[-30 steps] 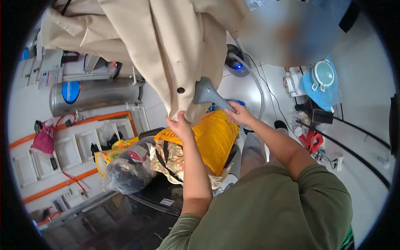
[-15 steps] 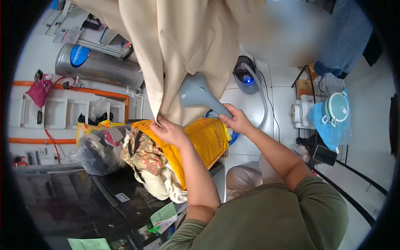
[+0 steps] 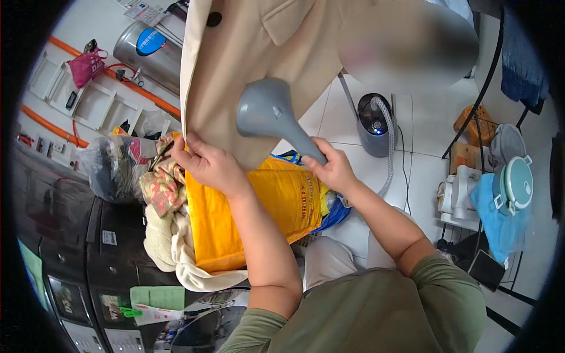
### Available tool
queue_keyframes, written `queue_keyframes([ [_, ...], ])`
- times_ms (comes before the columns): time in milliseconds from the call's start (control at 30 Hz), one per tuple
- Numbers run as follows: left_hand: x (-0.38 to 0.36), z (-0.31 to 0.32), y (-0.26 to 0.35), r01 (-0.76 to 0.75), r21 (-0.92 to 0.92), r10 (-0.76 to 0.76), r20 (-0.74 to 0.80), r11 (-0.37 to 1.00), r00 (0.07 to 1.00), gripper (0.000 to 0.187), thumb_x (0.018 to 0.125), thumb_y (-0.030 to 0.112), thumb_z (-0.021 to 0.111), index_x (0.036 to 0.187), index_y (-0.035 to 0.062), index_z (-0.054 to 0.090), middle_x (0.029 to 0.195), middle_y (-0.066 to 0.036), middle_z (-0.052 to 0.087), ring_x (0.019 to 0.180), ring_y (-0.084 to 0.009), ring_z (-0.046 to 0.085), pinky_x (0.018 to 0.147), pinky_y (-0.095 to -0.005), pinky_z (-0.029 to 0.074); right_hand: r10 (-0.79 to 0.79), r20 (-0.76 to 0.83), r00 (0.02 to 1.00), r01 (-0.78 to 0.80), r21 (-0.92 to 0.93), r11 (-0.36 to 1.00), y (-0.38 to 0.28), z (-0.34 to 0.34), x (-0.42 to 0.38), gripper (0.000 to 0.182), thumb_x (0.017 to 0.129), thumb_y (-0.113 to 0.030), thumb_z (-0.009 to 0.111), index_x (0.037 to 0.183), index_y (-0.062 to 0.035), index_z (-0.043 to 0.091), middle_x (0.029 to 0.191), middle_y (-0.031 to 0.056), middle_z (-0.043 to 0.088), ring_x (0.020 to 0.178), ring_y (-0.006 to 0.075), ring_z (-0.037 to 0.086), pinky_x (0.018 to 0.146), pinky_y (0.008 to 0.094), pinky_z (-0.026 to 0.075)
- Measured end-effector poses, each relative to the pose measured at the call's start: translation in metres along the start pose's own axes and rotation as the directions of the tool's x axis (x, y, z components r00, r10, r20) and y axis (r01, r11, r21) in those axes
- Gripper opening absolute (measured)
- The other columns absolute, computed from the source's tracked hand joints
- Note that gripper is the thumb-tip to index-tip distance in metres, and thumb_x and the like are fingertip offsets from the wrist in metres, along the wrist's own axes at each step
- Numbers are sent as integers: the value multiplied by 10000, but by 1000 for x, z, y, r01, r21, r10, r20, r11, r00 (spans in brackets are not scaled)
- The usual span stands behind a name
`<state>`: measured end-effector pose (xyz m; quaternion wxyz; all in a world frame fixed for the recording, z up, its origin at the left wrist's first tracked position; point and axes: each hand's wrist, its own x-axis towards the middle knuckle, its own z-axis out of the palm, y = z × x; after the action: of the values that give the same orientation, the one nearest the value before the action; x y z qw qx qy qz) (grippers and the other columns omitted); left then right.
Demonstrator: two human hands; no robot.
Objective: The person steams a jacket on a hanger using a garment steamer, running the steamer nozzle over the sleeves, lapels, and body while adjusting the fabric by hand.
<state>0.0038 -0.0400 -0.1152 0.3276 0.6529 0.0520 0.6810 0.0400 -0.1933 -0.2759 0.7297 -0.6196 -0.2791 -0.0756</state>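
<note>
A beige coat (image 3: 247,65) hangs in front of me, with a dark button near its top edge. My left hand (image 3: 206,162) pinches the coat's lower front edge and holds it taut. My right hand (image 3: 332,167) grips the handle of a grey garment steamer head (image 3: 268,112), whose flat face rests against the coat's cloth. A ribbed hose (image 3: 388,153) runs from the steamer handle to the grey steamer base (image 3: 374,123) on the white tile floor.
A yellow sack (image 3: 259,212) full of clothes sits below the coat, next to patterned cloth and a clear bag of garments (image 3: 115,167). A steel tank (image 3: 147,50) lies at upper left. Dark machines (image 3: 70,253) stand at lower left. A rack with a blue cloth and a teal lid (image 3: 512,188) stands at right.
The view has swung so the coat fills more of the top. My left hand moved left along the coat's edge, and my right hand lifted the steamer head higher on the cloth.
</note>
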Motion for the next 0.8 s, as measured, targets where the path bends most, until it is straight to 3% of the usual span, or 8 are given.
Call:
queue_keyframes([
  [100,2,-10,-2,-36,6,35,53,999,998,160,1049,169,544,1042,12,518,987,-75,580,900,-155,552,828,-284,474,34,3,999,-34,46,998,15,-9,8,434,944,-354,692,1223,-38,592,836,121,683,757,208,679,716,337,536],
  [200,7,-18,-10,-130,33,126,104,991,987,174,1056,181,528,1026,10,511,968,-73,583,879,-145,549,807,-276,471,53,-91,994,-45,88,995,32,-13,18,429,949,-362,684,1215,-37,599,760,74,652,662,159,637,640,316,519],
  [233,8,-20,-12,-117,34,113,102,993,988,179,1058,185,524,1023,10,508,961,-72,584,874,-142,549,804,-275,470,79,-98,992,-62,173,983,37,-13,20,426,951,-368,681,1212,-40,604,731,43,633,577,132,597,569,290,489],
  [333,10,-24,-11,-84,32,81,88,996,993,190,1063,197,514,1017,13,501,943,-68,583,860,-132,549,797,-271,468,84,-120,989,-59,198,978,41,-14,21,423,952,-362,681,1213,-38,604,706,25,610,522,107,557,525,283,468],
  [567,13,-34,0,-74,20,72,72,997,995,203,1073,230,494,1017,35,493,931,-56,577,850,-127,544,793,-271,463,73,-198,978,-28,221,975,52,-26,33,395,965,-366,668,1182,-39,625,680,9,595,518,82,555,478,253,448],
  [800,9,-36,14,-32,-22,34,70,999,997,197,1077,240,488,1022,51,489,955,-58,572,891,-132,532,822,-276,455,168,-250,954,-117,206,972,57,-59,64,389,973,-392,648,1122,-33,635,628,11,565,477,80,534,436,260,430],
])
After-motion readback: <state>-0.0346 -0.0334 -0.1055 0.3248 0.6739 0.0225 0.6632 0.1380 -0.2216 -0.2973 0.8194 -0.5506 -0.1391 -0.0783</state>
